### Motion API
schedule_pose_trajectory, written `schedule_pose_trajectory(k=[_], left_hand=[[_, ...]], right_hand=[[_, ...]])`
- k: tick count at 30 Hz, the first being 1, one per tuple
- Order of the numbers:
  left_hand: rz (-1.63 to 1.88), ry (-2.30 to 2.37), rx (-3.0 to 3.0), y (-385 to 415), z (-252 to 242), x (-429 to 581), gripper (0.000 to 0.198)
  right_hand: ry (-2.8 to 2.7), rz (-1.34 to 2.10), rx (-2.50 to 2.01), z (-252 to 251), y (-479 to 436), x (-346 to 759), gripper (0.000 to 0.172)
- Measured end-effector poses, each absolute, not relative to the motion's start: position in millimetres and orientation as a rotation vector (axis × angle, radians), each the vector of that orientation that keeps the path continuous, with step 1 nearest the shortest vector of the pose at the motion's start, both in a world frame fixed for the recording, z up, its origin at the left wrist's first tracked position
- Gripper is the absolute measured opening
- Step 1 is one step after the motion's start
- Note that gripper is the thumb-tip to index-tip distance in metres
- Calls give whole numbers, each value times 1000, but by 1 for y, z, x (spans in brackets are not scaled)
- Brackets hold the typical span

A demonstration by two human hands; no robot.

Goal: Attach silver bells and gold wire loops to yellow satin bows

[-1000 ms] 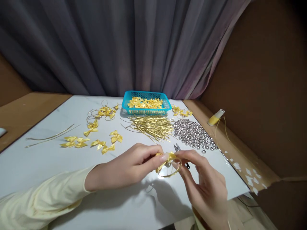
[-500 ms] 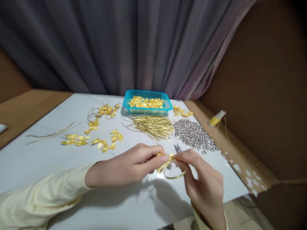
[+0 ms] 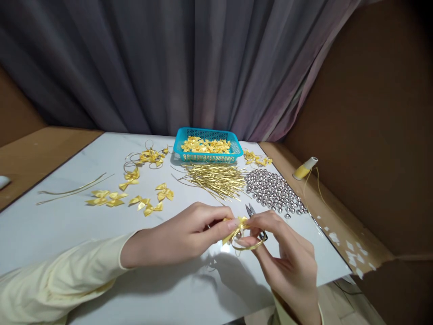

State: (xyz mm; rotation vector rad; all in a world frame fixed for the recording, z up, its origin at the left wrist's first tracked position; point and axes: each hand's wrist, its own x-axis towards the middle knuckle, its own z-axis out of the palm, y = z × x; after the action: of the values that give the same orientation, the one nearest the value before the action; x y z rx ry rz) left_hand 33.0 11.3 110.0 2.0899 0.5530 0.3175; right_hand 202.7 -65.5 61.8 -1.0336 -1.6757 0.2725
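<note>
My left hand (image 3: 189, 234) pinches a yellow ribbon bow (image 3: 230, 234) between thumb and fingers, above the white tabletop. From the bow hangs a loop of gold cord (image 3: 248, 247), with a small silver bell (image 3: 239, 234) partly hidden inside it. My right hand (image 3: 287, 257) is closed at the bow's right side, its fingertips on the gold cord by the knot. Behind the right fingers lie small snips (image 3: 250, 210), blades pointing away. Beyond my hands rests a pile of cut gold cords (image 3: 216, 179), beside a spread of silver bells (image 3: 274, 190).
A blue basket (image 3: 209, 156) of yellow bows stands at the back. Loose bows (image 3: 104, 197) and bows with cord loops (image 3: 151, 156) lie on the left. Two cords (image 3: 72, 189) lie farther left. A yellow thread spool (image 3: 304, 169) and white scraps (image 3: 353, 253) are at the right.
The fingers of my right hand have shifted at the knot, and the thumb now reaches through the cord loop. The loop has tilted up to the right, while my left hand hardly moved.
</note>
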Motion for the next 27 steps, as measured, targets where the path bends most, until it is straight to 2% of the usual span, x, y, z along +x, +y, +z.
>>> schedule_pose_trajectory(k=[15,27], left_hand=[[348,512,2194,10,112,32,29],[328,509,2196,8,110,29,28]], right_hand=[[-1569,558,-1000,65,-69,202,25],[-1464,615,-1082,65,-68,199,19]])
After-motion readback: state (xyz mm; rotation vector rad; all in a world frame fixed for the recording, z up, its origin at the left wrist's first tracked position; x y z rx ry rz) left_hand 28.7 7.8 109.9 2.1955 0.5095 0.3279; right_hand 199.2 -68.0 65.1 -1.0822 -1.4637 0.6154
